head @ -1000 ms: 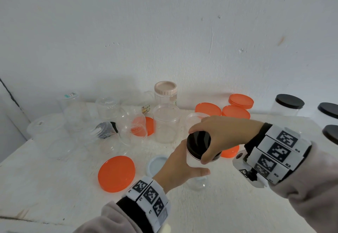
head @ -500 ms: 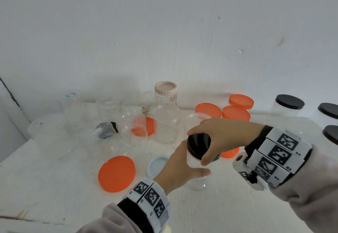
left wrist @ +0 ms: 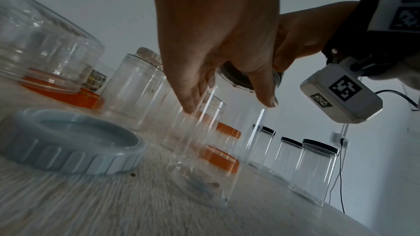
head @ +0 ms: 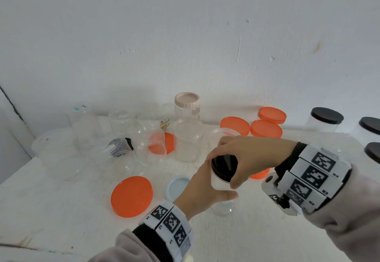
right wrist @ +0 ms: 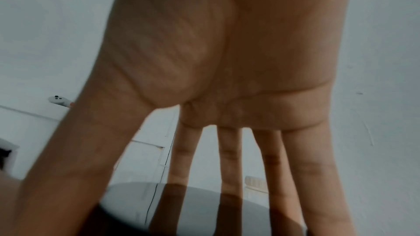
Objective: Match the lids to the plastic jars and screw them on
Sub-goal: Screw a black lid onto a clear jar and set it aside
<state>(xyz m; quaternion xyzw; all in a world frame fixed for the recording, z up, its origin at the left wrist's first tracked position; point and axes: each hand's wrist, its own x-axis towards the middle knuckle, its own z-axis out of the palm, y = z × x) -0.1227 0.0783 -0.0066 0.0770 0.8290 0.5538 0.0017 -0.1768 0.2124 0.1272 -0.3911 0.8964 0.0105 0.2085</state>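
Far left on the white textured table [head: 51, 210], a huddle of clear plastic jars [head: 86, 136] stood lidless, too see-through and overlapped to count; one tipped jar [head: 121, 148] showed something black and silvery inside. Next right, an orange lid [head: 167, 142] lay behind a clear jar. One big flat orange disc lid [head: 131, 196] sat near the front, glossy and round. Just right of it, one pale blue ribbed lid [head: 174, 185] lay upside down, rim up. Behind, one open clear jar [head: 188, 139] stood upright, and farther back one jar with a ribbed pink lid [head: 187, 105].

In the centre, the left hand [head: 202, 192] gripped the clear smooth-walled jar [left wrist: 211, 150], fingers and thumb curled round its side; the jar's base was on the table. The right hand [head: 248, 156] came over the top, fingers spread and curled down round the rim of the glossy black lid [head: 224, 167], which sat on the jar's mouth. Whether the lid was fully threaded, I couldn't tell.

Behind the hands, three orange-lidded low tubs [head: 266, 129] clustered by the wall, and one more orange lid [head: 259, 174] peeked from under the right wrist. Far right, three tall clear jars with black lids [head: 327, 115] stood capped, cylindrical, in a group.
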